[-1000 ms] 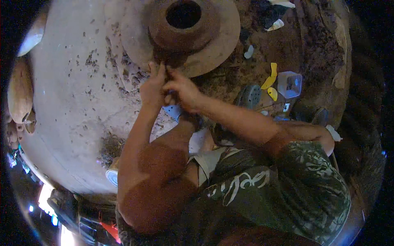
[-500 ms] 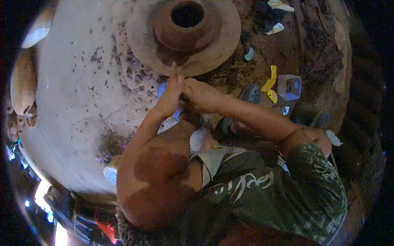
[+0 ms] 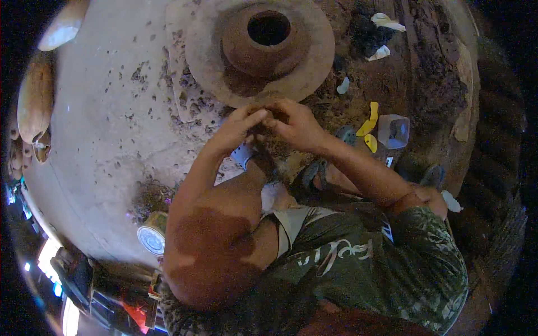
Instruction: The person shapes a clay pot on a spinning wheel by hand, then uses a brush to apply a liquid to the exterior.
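Note:
A brown clay pot (image 3: pixel 252 61) with a dark round opening stands on a wide round disc (image 3: pixel 314 56) at the top middle. Just below the disc's near edge, my left hand (image 3: pixel 241 126) and my right hand (image 3: pixel 294 126) meet, fingers curled and touching each other. Whatever is between them, if anything, is hidden. A light blue perforated clog (image 3: pixel 241 157) is on my foot below my hands.
To the right lie yellow curved pieces (image 3: pixel 367 126), a clear plastic container (image 3: pixel 394 135), pale scraps (image 3: pixel 386 22) and a grey clog (image 3: pixel 344 133). A round tin (image 3: pixel 151 238) sits at lower left, and long gourd-like objects (image 3: pixel 36 101) line the left edge.
My hands have drawn back from the disc, where fingertips pointed up beside the pot. The fingers that stood straight are now curled together, a little farther right.

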